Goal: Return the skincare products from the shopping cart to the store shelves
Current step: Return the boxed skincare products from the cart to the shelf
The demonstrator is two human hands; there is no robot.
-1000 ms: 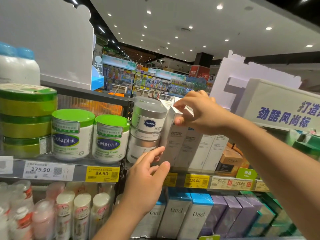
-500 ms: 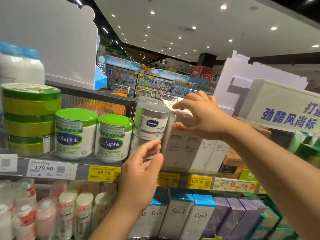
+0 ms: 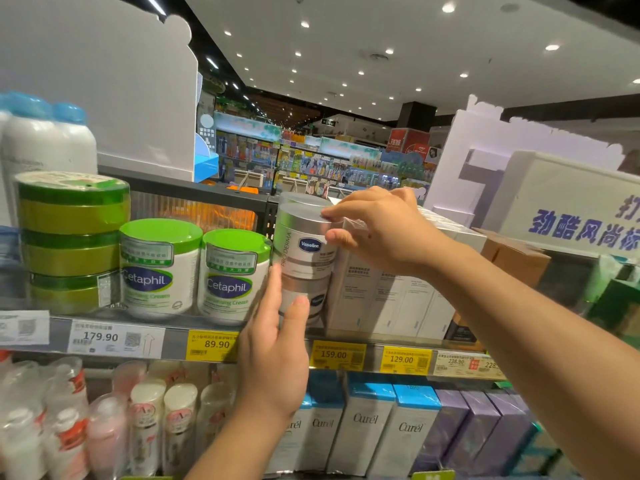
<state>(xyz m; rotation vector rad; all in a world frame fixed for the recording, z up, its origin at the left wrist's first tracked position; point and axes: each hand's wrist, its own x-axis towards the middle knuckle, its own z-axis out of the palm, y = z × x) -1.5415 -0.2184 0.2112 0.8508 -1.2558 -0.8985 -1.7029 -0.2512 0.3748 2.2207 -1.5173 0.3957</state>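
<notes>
Two silver Vaseline jars point(image 3: 304, 244) stand stacked on the upper shelf point(image 3: 173, 341), beside two green-lidded Cetaphil tubs point(image 3: 228, 278). A tall white box point(image 3: 349, 292) stands pressed against the jars' right side. My right hand point(image 3: 381, 230) curls over the top of this box, with its index fingertip on the upper jar's lid rim and its thumb against the jar's side. My left hand point(image 3: 273, 355) is raised with straight fingers, touching the lower jar's front left. The shopping cart is out of view.
More white boxes point(image 3: 408, 306) fill the shelf to the right, followed by a brown carton point(image 3: 516, 258). Stacked green tins point(image 3: 69, 237) and white bottles point(image 3: 45, 143) are at the left. Curél boxes point(image 3: 363, 427) and small bottles point(image 3: 145, 420) line the lower shelf. A white sign point(image 3: 571, 209) stands at the right.
My right hand has moved left and down with the white box's top, up against the Vaseline jars. My left hand has risen from the shelf edge to the lower jar.
</notes>
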